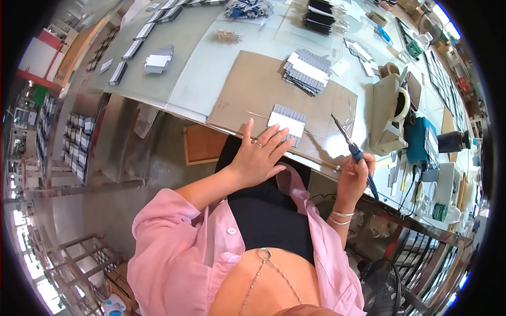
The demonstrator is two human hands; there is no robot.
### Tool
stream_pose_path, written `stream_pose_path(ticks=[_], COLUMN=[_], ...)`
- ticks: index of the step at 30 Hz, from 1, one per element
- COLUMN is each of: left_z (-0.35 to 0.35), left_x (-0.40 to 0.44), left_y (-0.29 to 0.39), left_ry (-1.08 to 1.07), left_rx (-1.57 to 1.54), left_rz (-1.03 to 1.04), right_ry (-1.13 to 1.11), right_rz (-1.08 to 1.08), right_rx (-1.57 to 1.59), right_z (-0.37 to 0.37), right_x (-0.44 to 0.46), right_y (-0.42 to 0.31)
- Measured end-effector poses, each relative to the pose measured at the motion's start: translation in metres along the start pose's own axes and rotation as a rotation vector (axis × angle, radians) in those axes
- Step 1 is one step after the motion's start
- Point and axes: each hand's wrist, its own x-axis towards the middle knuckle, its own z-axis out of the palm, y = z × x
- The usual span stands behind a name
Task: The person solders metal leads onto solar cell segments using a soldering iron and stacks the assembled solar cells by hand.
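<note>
My left hand (258,158) lies with fingers spread, its fingertips on a small grey striped panel with a white strip (286,125) at the front of a brown cardboard sheet (232,100). My right hand (356,176) is closed around the blue handle of a soldering iron (354,150), whose metal tip points up and away to the left. A thin wire (256,114) lies beside the panel. Farther back on the cardboard sits a stack of similar striped panels (307,71).
A cream tape dispenser (385,113) and a blue box (421,139) stand to the right. Toward the back are a wire pile (226,36), black stacked pieces (319,18) and another panel stack (158,59). A cable (408,192) hangs near the right table edge.
</note>
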Motion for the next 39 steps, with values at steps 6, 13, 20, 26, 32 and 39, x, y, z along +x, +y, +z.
stream_pose_path(ticks=[6,13,20,26,32,39], left_z=[-0.025,-0.043,-0.023,-0.004,0.001,0.001], left_x=[-0.003,0.018,0.152,0.217,0.214,0.209], left_y=[-0.049,-0.119,-0.119,-0.123,-0.119,-0.120], left_ry=[-0.045,0.012,-0.067,-0.346,-0.345,-0.267], left_rx=[0.052,0.137,-0.075,-0.023,-0.007,-0.077], left_rz=[-0.162,-0.199,0.168,0.260,0.280,0.267], right_ry=[0.050,0.055,0.047,0.214,0.106,-0.252], right_rz=[0.041,-0.072,-0.106,-0.131,-0.199,-0.286], right_rx=[0.102,0.129,0.070,-0.264,-0.834,-1.292], right_z=[-0.004,0.002,0.022,0.032,0.027,0.025], right_x=[-0.005,0.003,0.018,0.001,0.007,0.047], right_y=[-0.017,-0.037,-0.040,-0.048,-0.037,-0.017])
